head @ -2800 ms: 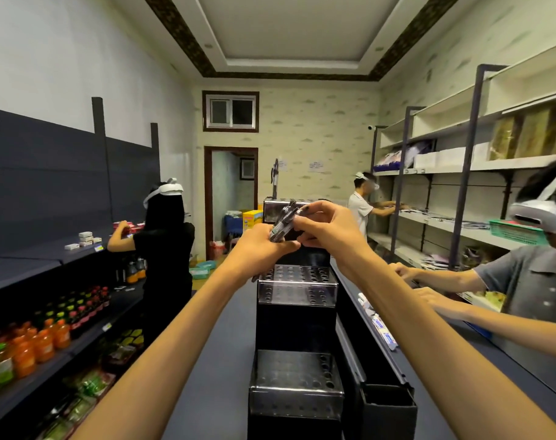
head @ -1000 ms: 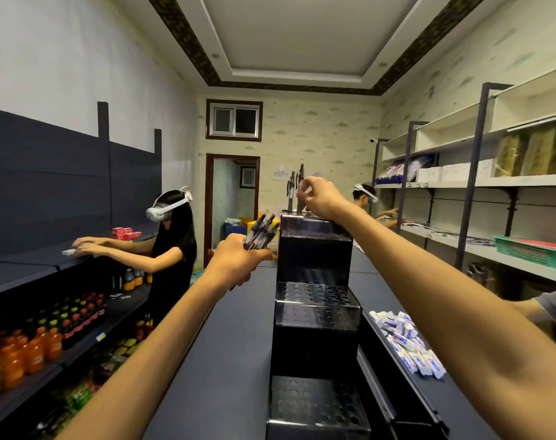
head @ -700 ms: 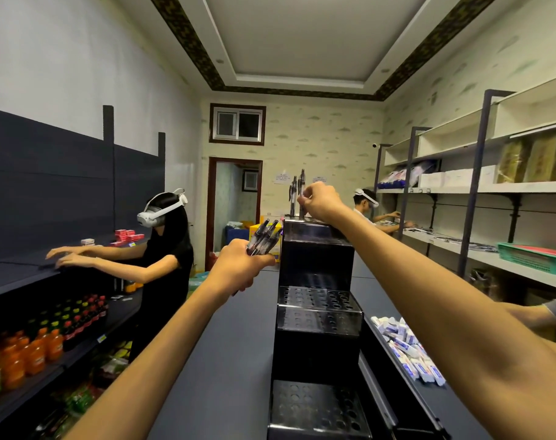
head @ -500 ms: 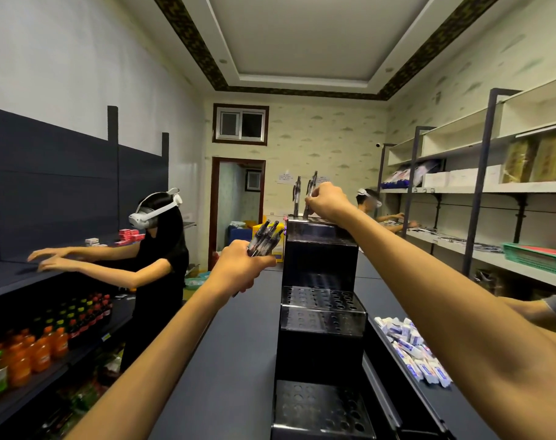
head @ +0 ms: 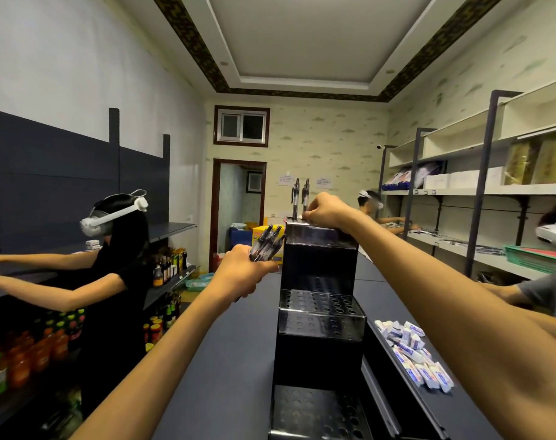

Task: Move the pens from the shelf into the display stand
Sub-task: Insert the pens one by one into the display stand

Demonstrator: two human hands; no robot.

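My left hand (head: 241, 274) grips a bundle of pens (head: 267, 242) just left of the display stand (head: 319, 265), while my right hand (head: 326, 211) pinches a standing pen (head: 305, 193) on its far top tier.

dark shelf (head: 232, 360), display stand (head: 319, 268), prob. erasers (head: 413, 354)

Both forearms of the person were bare, and no sleeve showed at any place along them. The left hand (head: 238, 271) and the right hand (head: 326, 211) wore no glove. No ring, watch or bracelet could be seen on the fingers or wrists.
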